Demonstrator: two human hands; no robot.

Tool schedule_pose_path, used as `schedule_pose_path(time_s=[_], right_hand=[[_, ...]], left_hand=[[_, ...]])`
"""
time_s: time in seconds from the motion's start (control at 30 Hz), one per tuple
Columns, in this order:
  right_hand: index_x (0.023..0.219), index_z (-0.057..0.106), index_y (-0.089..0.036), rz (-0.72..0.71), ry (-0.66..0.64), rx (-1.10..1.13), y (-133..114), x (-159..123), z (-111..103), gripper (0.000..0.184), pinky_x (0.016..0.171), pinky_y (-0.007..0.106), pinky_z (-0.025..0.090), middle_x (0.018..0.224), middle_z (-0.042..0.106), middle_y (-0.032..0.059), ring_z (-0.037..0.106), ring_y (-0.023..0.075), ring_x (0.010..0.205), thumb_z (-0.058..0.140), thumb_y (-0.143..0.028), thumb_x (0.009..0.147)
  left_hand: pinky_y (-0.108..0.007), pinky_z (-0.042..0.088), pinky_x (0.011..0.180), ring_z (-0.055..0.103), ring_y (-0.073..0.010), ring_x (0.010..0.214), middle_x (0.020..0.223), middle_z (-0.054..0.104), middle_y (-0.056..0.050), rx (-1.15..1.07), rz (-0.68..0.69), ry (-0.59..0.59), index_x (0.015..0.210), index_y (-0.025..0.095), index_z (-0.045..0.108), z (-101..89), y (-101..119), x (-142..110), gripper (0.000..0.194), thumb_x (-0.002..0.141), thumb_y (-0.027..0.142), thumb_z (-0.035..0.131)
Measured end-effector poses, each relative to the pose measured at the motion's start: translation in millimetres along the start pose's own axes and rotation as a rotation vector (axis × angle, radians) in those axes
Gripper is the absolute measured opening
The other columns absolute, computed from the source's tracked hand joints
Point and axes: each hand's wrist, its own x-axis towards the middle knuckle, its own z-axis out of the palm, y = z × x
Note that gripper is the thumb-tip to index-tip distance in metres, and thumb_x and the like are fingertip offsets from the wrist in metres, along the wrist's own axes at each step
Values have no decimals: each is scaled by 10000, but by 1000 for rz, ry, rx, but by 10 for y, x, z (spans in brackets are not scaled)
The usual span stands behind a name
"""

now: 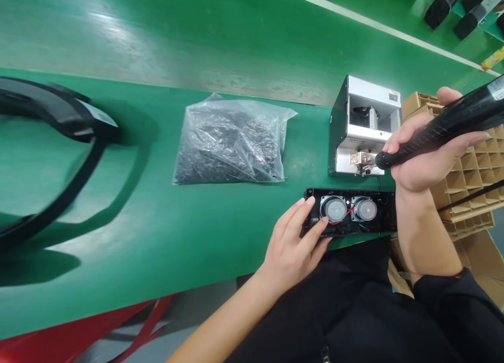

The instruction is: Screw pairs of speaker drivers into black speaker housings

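Green workbench (220, 231) with a two-driver speaker housing (385, 218) and an electric screwdriver (444, 122)

The speaker housing lies open side up at the near edge of the bench, right of center: a long, narrow, black rectangular shell. Two round drivers (335, 209) sit side by side within it, their gray magnet backs facing upward, with red wires (349, 210) running between them. The left hand (295, 242) holds the housing's left end, fingers spread, some over the rim and one digit along the near side. The right hand (425, 163) is wrapped firmly around the black screwdriver, whose ribbed nose points at the metal fitting of a silver-and-black screw feeder (362, 137) just behind the housing; whether nose and fitting touch cannot be told.

The bench top is smooth and glossy. Left of the feeder lies a clear plastic bag (232, 142) of dark contents; at far left, a curved black object (74, 116) casts a shadow. Beyond runs a second green surface with a pale stripe (366, 21). Cardboard dividers (468, 187) stand at right, and a red object (71, 331) shows below the bench, at lower left.
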Motion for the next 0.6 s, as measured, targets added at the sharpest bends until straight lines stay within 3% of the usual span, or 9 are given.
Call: schedule_pose_path(time_s=[0.17, 0.4, 0.6], right_hand=[[1142, 628, -284, 12, 8, 58, -56, -16, -62, 717, 315, 245, 343, 540, 545, -93, 468, 127, 325, 236, -870, 1016], [1146, 655, -266, -6, 6, 142, -104, -14, -93, 654, 316, 249, 389, 549, 581, -73, 487, 133, 344, 379, -844, 1011], [1100, 699, -312, 100, -33, 185, -536, -131, -87, 705, 284, 282, 370, 521, 573, -80, 432, 151, 298, 437, -940, 914]], left_hand=[[-571, 581, 1125, 655, -423, 1413, 1498, 668, -264, -40, -39, 9, 1388, 159, 676, -59, 10, 39, 469, 970, 320, 816], [-494, 569, 1074, 721, -351, 1294, 1377, 749, -192, -6, -52, 105, 1475, 207, 618, -219, 68, 391, 521, 983, 206, 788], [-407, 516, 908, 759, -273, 1062, 1162, 823, -110, 42, -53, 46, 1414, 198, 659, -224, 179, 765, 394, 1052, 318, 758]])
